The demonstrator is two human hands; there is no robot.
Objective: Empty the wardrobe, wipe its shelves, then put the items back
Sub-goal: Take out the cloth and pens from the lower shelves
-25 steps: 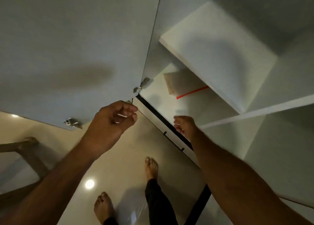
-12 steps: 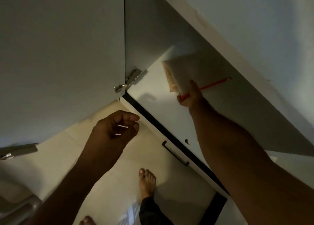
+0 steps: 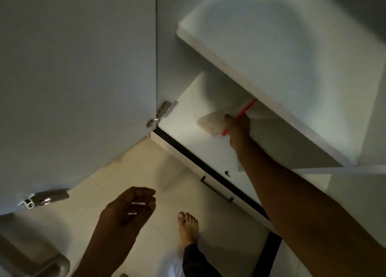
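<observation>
Nearest the camera, the left hand hangs over the pale floor with its fingers loosely curled; a small shiny piece shows between them, too small to name, so whether it is a real hold cannot be told for certain. A bare foot stands just to that hand's right.

Farther in, the right arm reaches up into the wardrobe, under the upper shelf. The right hand forms the working grip: its fingers are curled round the near end of a pale flat packet with a red strip that rests on the lower shelf. The packet lies directly at the grip and spreads away from it, leftward toward the hinge and the open door, and back under the upper shelf, which hides its far part. The red strip runs along the packet's edge from the grip up and to the right, so that edge points into the depth of the compartment.

The right hand is the only one near it; the left is well apart, below. Judging by this, the emptying step is in hand, and the packet would come out toward the person, along the line of the forearm.
</observation>
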